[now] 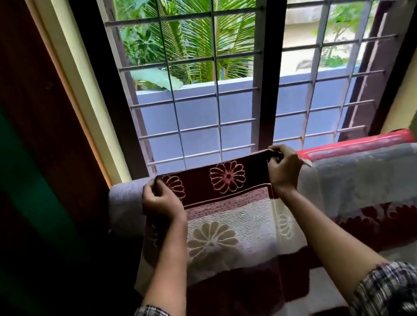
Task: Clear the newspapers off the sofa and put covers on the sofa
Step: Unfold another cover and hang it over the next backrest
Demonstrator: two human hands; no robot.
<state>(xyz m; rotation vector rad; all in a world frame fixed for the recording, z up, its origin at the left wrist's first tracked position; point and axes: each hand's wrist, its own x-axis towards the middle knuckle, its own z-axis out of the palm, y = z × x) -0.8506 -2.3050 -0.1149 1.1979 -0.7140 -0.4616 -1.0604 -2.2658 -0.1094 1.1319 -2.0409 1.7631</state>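
While both your hands pinch its top edge, the maroon-and-cream woven sofa cover with flower motifs (223, 209) hangs over the grey ribbed sofa backrest (127, 199).

Your left hand (161, 201) has its fingers curled shut on the cover's upper corner at about 9 o'clock from the maroon band; your right hand (283, 169) is clamped on the opposite corner at 3 o'clock, thumb and fingers closed on the fabric. From there the cover drapes down toward 6 o'clock between your forearms. At 3 o'clock from it, just beside and slightly overlapped, a second pale-and-maroon cover (369, 193) lies on the backrest, under a red cloth (357, 145). At 12 o'clock stands the white-barred window grille (219, 94).
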